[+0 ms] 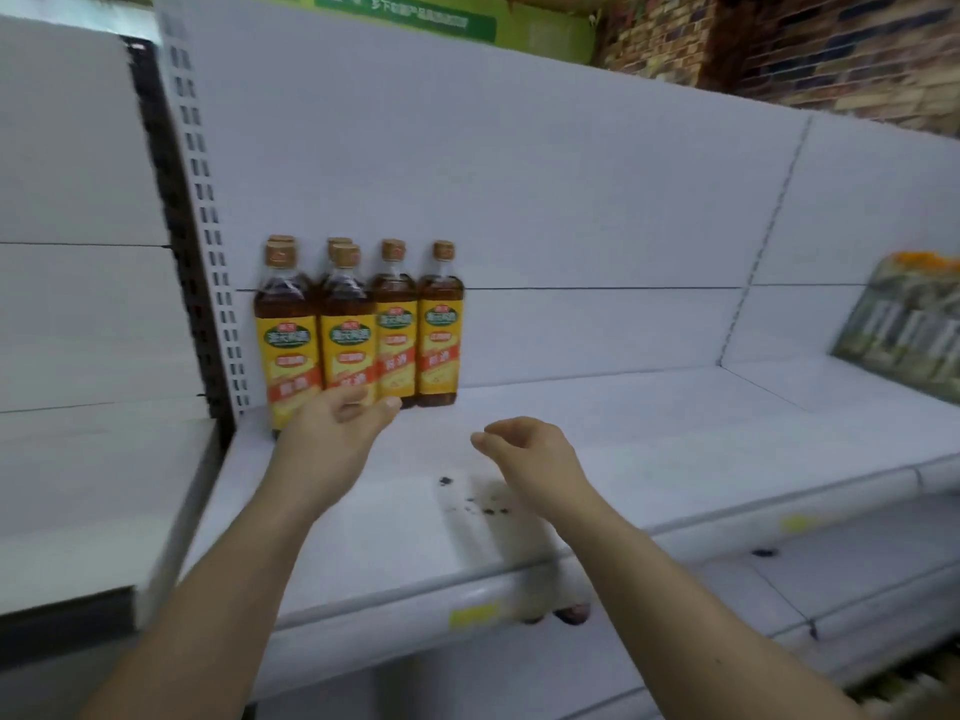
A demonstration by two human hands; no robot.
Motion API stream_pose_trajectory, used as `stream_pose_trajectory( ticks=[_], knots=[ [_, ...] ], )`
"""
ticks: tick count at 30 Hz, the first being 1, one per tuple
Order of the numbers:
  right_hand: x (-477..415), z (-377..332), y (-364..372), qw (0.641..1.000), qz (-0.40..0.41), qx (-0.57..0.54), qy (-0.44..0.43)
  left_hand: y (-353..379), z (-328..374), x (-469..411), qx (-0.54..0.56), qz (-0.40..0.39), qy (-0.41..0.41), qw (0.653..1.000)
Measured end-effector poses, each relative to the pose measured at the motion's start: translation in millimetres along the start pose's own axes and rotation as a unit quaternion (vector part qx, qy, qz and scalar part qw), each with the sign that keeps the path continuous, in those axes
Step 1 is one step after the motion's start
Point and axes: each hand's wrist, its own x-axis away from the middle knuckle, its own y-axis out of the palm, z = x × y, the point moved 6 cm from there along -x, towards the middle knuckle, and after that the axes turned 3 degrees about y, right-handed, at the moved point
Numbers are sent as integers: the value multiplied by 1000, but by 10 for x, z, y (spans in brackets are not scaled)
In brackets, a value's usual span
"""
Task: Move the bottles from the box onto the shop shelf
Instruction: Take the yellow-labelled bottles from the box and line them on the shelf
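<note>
Several amber bottles [358, 330] with yellow labels and gold caps stand upright at the back left of the white shop shelf [649, 433]. Two rows are visible at the left. My left hand [337, 433] hovers just in front of the front bottles with relaxed fingers and holds nothing. My right hand [530, 454] hangs over the shelf to the right of it, fingers loosely curled, also empty. The box is out of view.
A perforated white upright [208, 226] bounds the shelf on the left. A pack of goods [904, 330] leans at the far right on the shelf. Dark stains [478, 501] mark the shelf's front. A lower shelf [779, 579] lies beneath.
</note>
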Motion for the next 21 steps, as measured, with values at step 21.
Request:
stream_pose_trajectory(
  ticks=[21],
  knots=[
    [1638, 2397, -4259, 967, 220, -68, 110, 4572, 1469, 2477, 66, -314, 49, 946]
  ],
)
